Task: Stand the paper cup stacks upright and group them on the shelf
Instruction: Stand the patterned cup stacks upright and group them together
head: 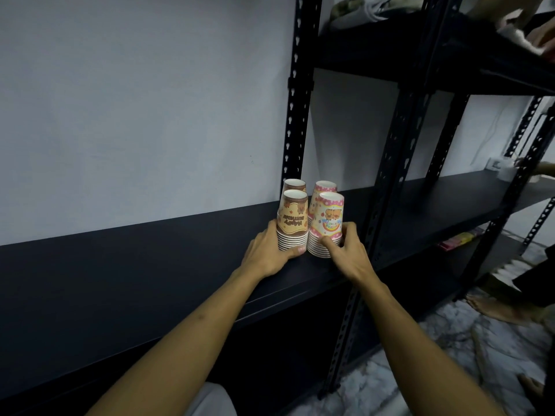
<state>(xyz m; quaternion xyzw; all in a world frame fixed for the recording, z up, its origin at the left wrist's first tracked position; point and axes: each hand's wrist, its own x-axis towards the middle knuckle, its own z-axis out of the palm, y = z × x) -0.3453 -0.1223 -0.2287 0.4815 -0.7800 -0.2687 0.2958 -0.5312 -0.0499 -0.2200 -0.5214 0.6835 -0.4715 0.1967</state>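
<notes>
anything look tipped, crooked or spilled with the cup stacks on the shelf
Nothing stands out. All four cup stacks stand rim-down, close together on the shelf: two brown stacks held by the left hand, two pink stacks by the right hand.

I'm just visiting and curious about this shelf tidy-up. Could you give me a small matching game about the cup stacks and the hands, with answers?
Things:
1. front brown cup stack
2. front pink cup stack
3. rear pink cup stack
4. shelf

States:
A. gripped by the right hand
B. black, bearing all the stacks
C. gripped by the left hand
D. standing behind, touched by no hand

Pairs: 1-C, 2-A, 3-D, 4-B
</notes>
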